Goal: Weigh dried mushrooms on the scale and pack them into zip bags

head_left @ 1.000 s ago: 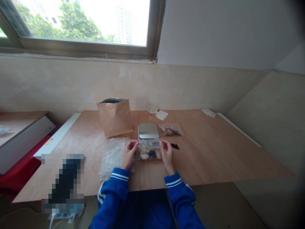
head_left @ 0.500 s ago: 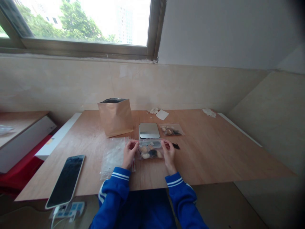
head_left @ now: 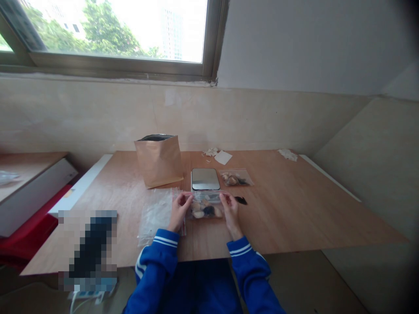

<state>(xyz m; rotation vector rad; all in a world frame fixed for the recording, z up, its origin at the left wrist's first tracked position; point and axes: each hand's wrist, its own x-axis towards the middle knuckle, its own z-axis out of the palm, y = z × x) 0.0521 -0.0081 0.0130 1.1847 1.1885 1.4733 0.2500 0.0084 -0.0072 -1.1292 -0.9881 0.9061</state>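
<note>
From the head camera, a person in blue sleeves with white cuff stripes works at a wooden table (head_left: 294, 213) below a window. A small clear zip bag (head_left: 205, 206) sits at the near middle of the table, held up slightly by its 2 upper corners; inside it are several small pieces in pale, tan and dark tones, too small to tell apart, gathered toward the bottom. The bag's top edge shows a thin reddish strip running between the two hands. The left hand (head_left: 178, 211) pinches the bag's left upper corner between thumb and fingers, and the right hand (head_left: 230, 208) pinches the right upper corner the same way, so both are closed on the bag. Just behind the bag lies a flat silver scale (head_left: 204, 179), and beside that on the right a second clear bag (head_left: 235, 178) lies flat with similar mixed pieces in it. A brown paper pouch (head_left: 159, 162) stands upright with its top open to the left of the scale; its contents cannot be seen. A stack of empty clear bags (head_left: 155, 216) lies just left of the left hand. A small dark piece (head_left: 241, 200) rests on the table near the right hand.
</note>
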